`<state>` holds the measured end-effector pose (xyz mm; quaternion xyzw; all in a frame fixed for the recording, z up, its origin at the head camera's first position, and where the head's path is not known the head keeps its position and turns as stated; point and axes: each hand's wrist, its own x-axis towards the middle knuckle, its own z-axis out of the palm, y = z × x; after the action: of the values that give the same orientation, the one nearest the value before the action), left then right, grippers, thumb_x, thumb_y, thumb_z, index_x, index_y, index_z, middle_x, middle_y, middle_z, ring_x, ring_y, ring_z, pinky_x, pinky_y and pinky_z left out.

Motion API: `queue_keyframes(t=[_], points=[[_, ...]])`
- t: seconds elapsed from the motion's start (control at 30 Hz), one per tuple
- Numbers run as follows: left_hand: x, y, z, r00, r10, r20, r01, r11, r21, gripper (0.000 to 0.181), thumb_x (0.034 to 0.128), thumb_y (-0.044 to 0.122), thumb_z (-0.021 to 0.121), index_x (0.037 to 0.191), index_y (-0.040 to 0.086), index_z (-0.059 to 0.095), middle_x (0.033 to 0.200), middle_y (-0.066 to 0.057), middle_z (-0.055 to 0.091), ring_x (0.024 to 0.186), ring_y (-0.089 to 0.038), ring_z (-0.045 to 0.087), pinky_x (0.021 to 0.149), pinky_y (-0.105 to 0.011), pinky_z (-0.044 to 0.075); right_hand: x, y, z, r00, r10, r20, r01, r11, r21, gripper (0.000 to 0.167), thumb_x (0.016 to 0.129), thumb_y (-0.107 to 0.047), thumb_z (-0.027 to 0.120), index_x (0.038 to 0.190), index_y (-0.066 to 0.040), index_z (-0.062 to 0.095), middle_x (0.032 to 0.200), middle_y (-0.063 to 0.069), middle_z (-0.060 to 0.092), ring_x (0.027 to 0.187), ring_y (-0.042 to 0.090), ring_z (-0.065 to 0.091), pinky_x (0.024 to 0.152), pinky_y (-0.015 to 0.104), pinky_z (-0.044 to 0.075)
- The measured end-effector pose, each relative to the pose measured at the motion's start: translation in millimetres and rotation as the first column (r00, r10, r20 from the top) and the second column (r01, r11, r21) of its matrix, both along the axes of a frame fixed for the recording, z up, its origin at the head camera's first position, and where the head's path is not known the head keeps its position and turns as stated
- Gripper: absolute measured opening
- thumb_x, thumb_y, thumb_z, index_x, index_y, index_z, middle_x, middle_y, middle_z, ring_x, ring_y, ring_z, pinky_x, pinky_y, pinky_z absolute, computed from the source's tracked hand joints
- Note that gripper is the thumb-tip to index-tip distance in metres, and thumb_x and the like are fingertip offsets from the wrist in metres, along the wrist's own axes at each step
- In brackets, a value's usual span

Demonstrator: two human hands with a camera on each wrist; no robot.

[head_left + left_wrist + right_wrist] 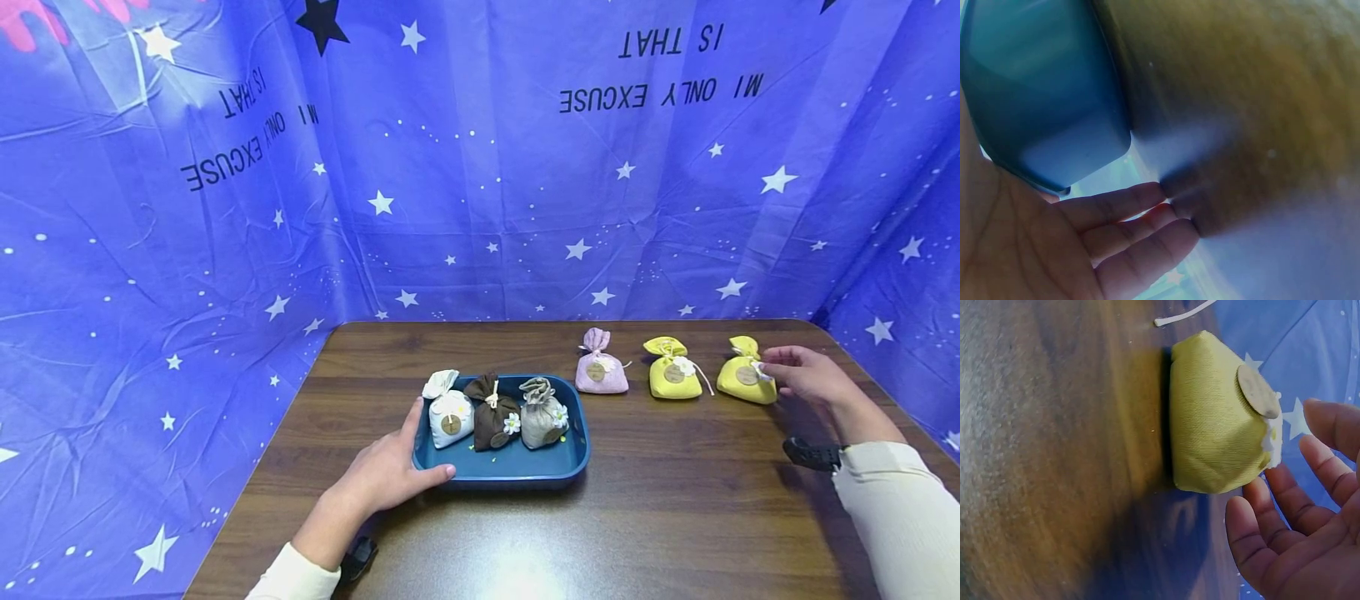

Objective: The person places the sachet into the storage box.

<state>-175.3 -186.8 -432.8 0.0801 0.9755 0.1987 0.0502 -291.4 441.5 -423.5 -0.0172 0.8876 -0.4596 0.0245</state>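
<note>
My left hand [386, 471] rests against the left end of a blue tray [510, 477], its fingers straight, with the thumb along the front rim. In the left wrist view, three fingers extend beside the tray wall [1047, 94]. A white sachet [452, 417], a dark brown one [495, 417] and a grey one [542, 419] sit in the tray. At the far right, my right hand [813, 383] reaches beside a yellow sachet [738, 383] with a round tag. The right wrist view shows loosely spread fingers around this sachet's [1210, 419] flower end, not closed on it.
Another yellow sachet [673, 385] and a pink one [600, 377] stand in a row to the left of the right hand, near the back of the wooden table [645, 492]. A blue star-patterned curtain [510, 208] hangs behind and at both sides.
</note>
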Motion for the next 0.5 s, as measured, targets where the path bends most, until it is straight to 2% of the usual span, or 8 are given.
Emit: queue_keyframes(t=[0.2,0.37,0.5], points=[[-0.6,0.1,0.4,1.0,0.003,0.0,-0.003,1.0,0.001,0.118,0.0769,0.073,0.067,0.16,0.011,0.011,0.129,-0.023,0.061,0.112,-0.037,0.062,0.093,-0.053,0.047,-2.0,-0.1,-4.3,0.999,0.0,0.054,0.0,1.0,-0.005,0.057,0.102,-0.018,0.053,0.132,0.024,0.029,0.095,-0.014,0.052,0.079,-0.005,0.052,0.067,0.03,0.053],[-0.6,0.1,0.2,1.0,0.006,0.004,-0.006,1.0,0.001,0.118,0.0767,0.073,0.067,0.16,0.011,0.011,0.128,-0.023,0.062,0.111,-0.038,0.063,0.093,-0.053,0.047,-1.2,-1.4,-5.4,0.993,0.006,0.115,-0.003,0.999,-0.032,0.064,0.104,-0.025,0.05,0.138,0.022,0.023,0.098,-0.015,0.051,0.081,0.0,0.052,0.069,0.029,0.053],[-0.4,-0.4,0.1,1.0,0.002,0.001,-0.002,1.0,0.004,0.118,0.0769,0.073,0.067,0.16,0.01,0.01,0.128,-0.023,0.062,0.111,-0.037,0.063,0.092,-0.053,0.048,-2.1,-0.3,-8.0,0.987,0.007,0.158,0.003,0.998,-0.062,0.066,0.105,-0.028,0.048,0.139,0.022,0.019,0.098,-0.012,0.051,0.082,-0.001,0.053,0.072,0.029,0.052]])
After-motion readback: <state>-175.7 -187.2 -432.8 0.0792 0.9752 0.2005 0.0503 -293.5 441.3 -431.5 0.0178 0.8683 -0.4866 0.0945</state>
